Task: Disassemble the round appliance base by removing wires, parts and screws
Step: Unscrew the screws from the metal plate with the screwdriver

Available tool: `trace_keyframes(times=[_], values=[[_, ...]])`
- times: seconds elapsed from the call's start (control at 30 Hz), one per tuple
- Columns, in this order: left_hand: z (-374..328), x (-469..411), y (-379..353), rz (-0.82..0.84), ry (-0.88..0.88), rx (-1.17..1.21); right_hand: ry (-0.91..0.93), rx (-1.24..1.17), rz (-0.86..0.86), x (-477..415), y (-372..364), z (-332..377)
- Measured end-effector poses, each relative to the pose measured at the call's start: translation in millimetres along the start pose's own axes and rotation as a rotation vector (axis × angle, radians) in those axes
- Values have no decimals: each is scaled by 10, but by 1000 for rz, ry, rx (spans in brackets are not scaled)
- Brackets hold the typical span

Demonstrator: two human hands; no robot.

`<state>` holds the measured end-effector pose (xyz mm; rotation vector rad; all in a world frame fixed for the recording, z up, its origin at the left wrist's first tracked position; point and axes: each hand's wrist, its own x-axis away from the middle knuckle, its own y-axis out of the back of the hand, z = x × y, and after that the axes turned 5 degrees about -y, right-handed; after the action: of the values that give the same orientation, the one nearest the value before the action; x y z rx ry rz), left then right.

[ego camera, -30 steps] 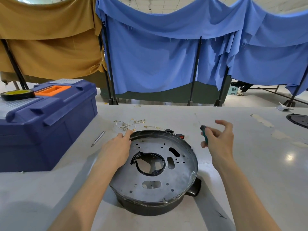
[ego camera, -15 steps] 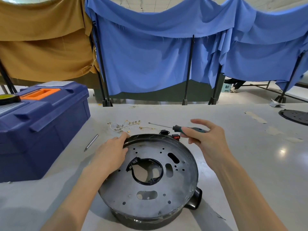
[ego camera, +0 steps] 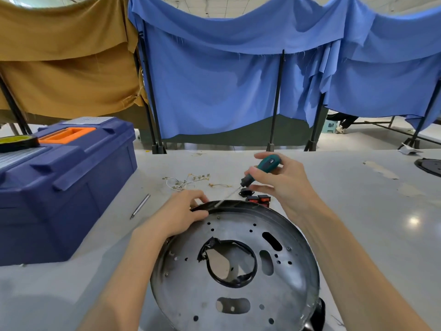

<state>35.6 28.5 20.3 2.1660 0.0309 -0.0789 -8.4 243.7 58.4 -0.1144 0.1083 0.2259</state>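
The round appliance base [ego camera: 238,266] lies on the grey table, a perforated metal plate with a black-rimmed centre hole. My left hand [ego camera: 181,211] grips its far left rim, fingers curled over the edge. My right hand [ego camera: 276,180] holds a green-handled screwdriver [ego camera: 260,169] above the far rim, its thin shaft slanting down-left so the tip reaches the rim beside my left fingers. Removed wires [ego camera: 186,180] and small black and red parts [ego camera: 254,197] lie on the table just behind the base.
A blue toolbox [ego camera: 59,182] with an orange handle stands at the left, a tape roll [ego camera: 16,143] on its lid. A metal bit [ego camera: 140,206] lies between toolbox and base. Another dark round part [ego camera: 429,164] sits at the far right. Cloth screens hang behind the table.
My right hand has turned the screwdriver from pointing left to pointing down at the base's far rim. My left hand stays on the rim. The view has moved closer to the base.
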Motion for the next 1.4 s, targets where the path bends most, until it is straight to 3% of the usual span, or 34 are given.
trace_keyframes(times=[0.4,0.73,1.4], values=[[139,-62,-53,73,-13,32,214,263,77,-106,-230,4],[105,-54,-41,179,-107,136,176,312,157,-106,-176,22],[107,-47,-35,182,-138,113,232,390,131,-87,-230,-11]])
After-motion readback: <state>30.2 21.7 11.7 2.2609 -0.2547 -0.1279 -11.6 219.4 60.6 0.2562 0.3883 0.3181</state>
